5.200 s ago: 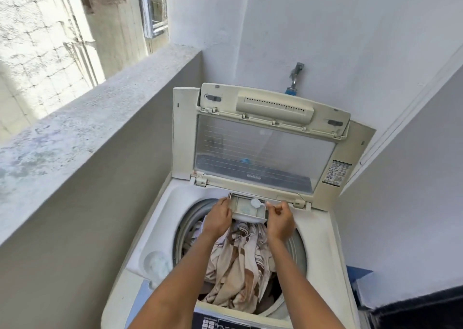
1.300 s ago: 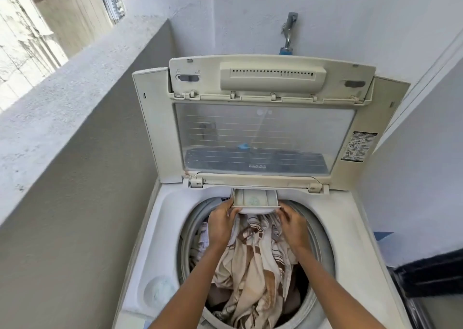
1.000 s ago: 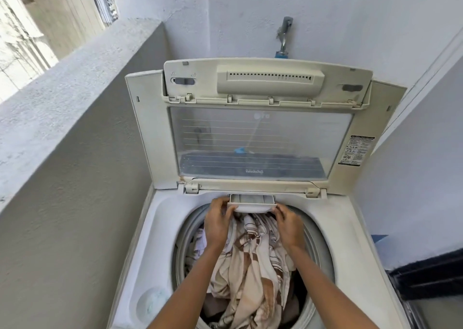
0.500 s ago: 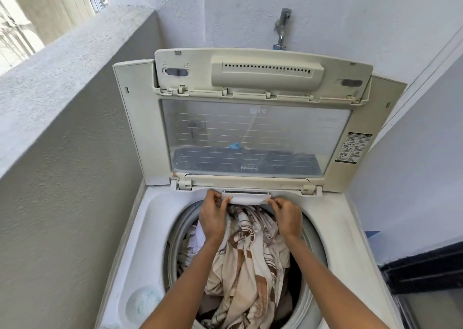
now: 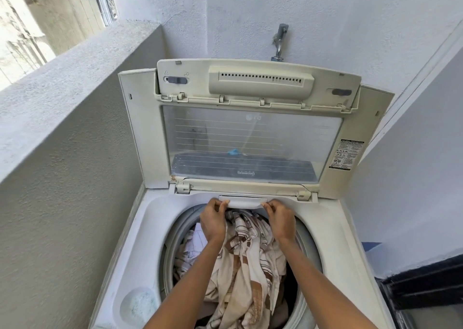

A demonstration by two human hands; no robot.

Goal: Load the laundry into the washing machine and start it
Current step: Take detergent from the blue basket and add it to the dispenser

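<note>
**Two hands on one detergent drawer**

One top-loading washing machine [image 5: 333, 233] stands with its one lid [image 5: 250, 138] raised at the far side. Two hands work at the drum's far rim: the left hand [image 5: 213, 219] and the right hand [image 5: 280, 217] each pinch an end of the single white detergent drawer [image 5: 244, 202]. One heap of brown-and-cream laundry [image 5: 246, 273] fills the drum below them. One tap [image 5: 280, 40] juts from the far wall.

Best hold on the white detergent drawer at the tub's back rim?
Pinch the white detergent drawer by its protruding front lip at both ends, from the front, as the left hand and right hand do; it sits nearly flush, leaving only that lip.
</note>
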